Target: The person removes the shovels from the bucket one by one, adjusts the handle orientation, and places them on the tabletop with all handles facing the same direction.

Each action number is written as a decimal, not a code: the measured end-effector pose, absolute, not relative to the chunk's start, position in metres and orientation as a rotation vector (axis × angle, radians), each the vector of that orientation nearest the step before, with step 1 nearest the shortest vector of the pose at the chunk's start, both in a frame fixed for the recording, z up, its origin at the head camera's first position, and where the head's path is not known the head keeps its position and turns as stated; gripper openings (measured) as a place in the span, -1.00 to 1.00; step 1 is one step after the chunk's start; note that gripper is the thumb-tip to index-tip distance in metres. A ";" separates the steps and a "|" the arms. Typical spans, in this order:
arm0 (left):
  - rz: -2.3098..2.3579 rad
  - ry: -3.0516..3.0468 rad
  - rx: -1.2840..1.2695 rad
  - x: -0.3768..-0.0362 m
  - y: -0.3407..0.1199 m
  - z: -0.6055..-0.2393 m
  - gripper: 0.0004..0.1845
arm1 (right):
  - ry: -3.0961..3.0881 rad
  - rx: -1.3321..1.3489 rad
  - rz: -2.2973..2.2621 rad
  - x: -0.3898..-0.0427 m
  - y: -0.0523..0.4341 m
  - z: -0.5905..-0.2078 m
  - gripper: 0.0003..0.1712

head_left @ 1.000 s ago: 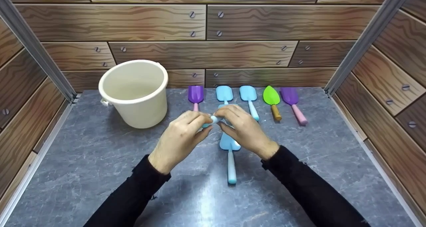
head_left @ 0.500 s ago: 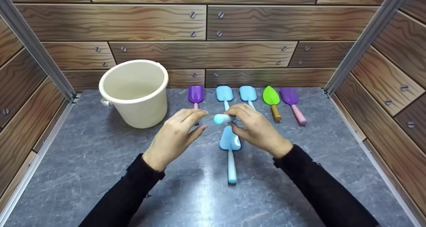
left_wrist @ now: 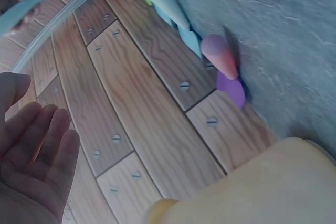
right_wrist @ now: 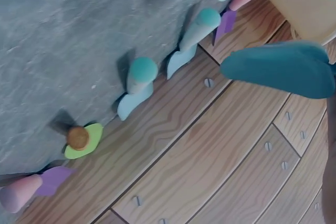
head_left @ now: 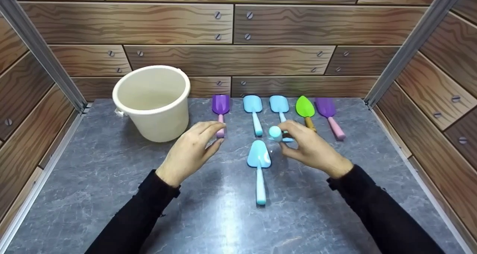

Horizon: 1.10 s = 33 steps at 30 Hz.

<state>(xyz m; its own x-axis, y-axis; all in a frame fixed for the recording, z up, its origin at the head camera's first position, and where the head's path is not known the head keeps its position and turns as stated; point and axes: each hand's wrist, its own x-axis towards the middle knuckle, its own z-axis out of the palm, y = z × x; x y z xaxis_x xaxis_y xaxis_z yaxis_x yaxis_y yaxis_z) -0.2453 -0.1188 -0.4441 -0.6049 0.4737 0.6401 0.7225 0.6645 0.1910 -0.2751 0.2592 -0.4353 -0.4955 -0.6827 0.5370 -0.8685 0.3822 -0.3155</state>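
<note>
My right hand (head_left: 315, 145) grips the handle of a light blue toy shovel (head_left: 275, 133), fingers and thumb curled round it, lifted in front of the row of shovels. In the head view its round handle end faces the camera. The blade (right_wrist: 283, 71) shows broad in the right wrist view, at right. My left hand (head_left: 189, 149) holds nothing, its fingers loosely extended, just left of a purple shovel with a pink handle (head_left: 221, 105). Between the hands, another light blue shovel (head_left: 258, 155) lies on the table, handle towards me.
Along the back lie two light blue shovels, one (head_left: 252, 104) left of the other (head_left: 279, 104), a green trowel (head_left: 305, 107) with a brown handle, and a second purple shovel (head_left: 325, 107). A cream bucket (head_left: 164, 125) stands at back left. Wood-patterned walls (head_left: 186, 25) enclose the grey table.
The left hand has come away from the shovel and drawn slightly left. The right hand has moved right with the shovel, whose handle end has turned towards the camera.
</note>
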 end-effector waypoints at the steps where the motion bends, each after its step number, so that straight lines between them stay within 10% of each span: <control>1: -0.588 -2.337 -0.920 -0.246 -0.120 -0.445 -0.61 | -2.339 1.365 0.837 -0.275 0.261 -0.437 -0.42; 33: -0.263 -2.579 -1.113 -0.252 -0.145 -0.475 -0.21 | -2.391 1.541 0.530 -0.275 0.316 -0.490 -0.46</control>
